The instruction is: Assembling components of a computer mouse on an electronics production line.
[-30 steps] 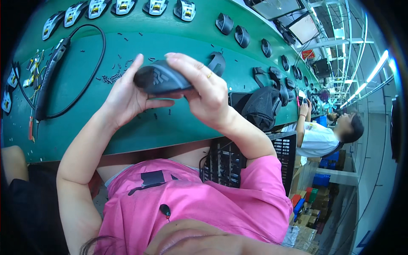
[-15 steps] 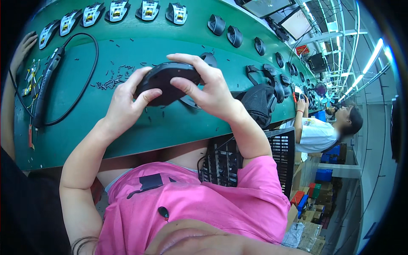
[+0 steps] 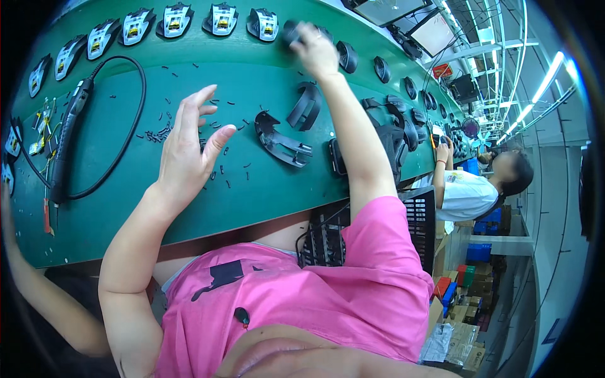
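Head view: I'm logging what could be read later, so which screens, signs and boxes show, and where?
Two screens: upper edge, above the bench's far end, tilted grey rectangles in dark frames.
Red sign: hanging right of the screens, small, red with pale marks.
Blue crates: right, under the bench, beside a seated co-worker.
Cardboard boxes: lower right on the floor, brown, with red, green and blue packs on them.

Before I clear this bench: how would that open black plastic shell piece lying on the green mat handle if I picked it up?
The open black plastic shell piece looks thin and hollow, so probably light and slightly flexible. Its curved arms might snag the small black screws scattered nearby.
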Demonstrator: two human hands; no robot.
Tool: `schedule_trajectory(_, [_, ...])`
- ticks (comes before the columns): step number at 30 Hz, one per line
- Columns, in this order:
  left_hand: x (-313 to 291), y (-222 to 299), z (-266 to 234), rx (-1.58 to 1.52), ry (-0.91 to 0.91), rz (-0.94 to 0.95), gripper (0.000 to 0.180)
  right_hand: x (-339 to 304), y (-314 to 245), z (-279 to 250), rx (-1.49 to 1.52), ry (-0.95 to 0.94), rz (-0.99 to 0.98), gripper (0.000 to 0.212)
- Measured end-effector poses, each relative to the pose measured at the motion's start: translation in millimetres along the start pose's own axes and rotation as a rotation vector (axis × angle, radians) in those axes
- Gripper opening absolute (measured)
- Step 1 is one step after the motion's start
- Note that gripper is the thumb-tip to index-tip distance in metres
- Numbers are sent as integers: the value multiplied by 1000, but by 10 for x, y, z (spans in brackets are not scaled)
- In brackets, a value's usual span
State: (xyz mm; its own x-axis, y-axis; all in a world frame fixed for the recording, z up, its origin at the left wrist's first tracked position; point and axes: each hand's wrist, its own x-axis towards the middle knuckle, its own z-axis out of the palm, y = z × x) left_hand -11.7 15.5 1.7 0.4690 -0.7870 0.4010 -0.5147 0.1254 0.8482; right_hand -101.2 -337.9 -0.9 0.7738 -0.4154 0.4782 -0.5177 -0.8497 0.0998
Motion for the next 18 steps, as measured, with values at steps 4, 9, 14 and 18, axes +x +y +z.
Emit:
schedule_trajectory(4, [14,26,24,-3,-21,6,58,-7,140,153,34,-243,60,57])
schedule_trajectory(9, [-59,24,-48,29,-13,25,55,-45,-150,-611,-159,-390,-275,73])
schedule_trajectory(14, [-87,60,41,23,-8,72,52,-735,-155,-1037,-83,-591,-450,97])
schedule_trajectory(18, [-87,28,75,35,-25,91,50,-936,-75,-1016,83,-515,-388,61])
